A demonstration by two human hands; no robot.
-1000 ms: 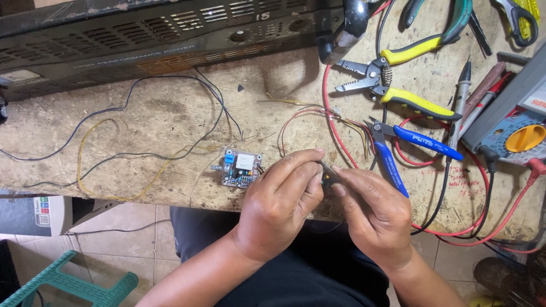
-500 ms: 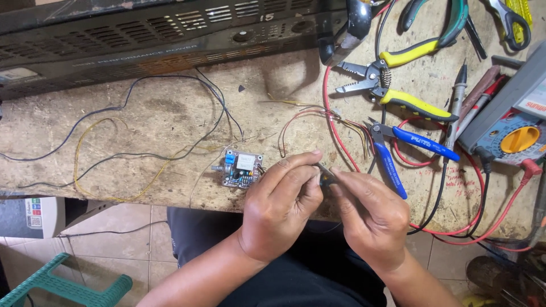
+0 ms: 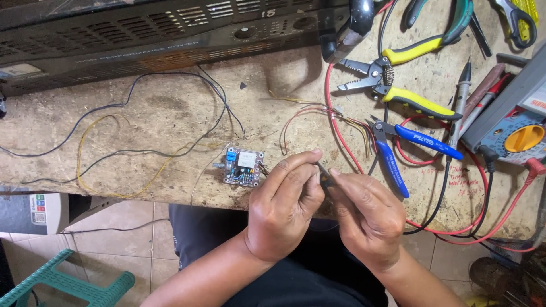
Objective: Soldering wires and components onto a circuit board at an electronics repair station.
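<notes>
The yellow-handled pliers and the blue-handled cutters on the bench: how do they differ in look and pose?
The yellow-handled pliers are bigger, with a spring showing at the pivot, and point left; the blue-handled cutters are smaller, with short jaws pointing up-left, and lie nearer the right hand. Both lie untouched, handles spread, on the workbench.

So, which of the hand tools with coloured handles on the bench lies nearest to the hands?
The blue-handled cutters, lying just beyond the right hand. The yellow-handled strippers and the green-handled pliers lie farther back.

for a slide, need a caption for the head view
Left hand and right hand pinch thin wires beside a small circuit board on a workbench.
</notes>
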